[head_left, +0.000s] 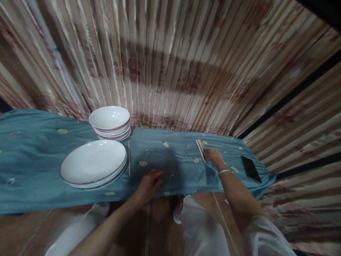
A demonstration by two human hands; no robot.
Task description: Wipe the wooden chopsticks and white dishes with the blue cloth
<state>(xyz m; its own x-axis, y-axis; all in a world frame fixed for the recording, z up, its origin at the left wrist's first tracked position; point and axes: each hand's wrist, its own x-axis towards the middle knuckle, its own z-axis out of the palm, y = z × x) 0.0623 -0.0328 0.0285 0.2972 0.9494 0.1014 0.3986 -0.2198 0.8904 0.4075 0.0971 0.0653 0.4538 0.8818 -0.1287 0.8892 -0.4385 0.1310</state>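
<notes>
While left fingers (156,173) hang loosely curled, bunched right fingers (210,154) touch chopsticks (201,152).

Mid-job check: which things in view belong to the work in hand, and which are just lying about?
Likely part of the work:
chopsticks, at the right hand
stacked plates
stacked bowls
single thin stick, beside the plates

Likely just lying about:
black phone, untouched
curtain, only a backdrop
</notes>
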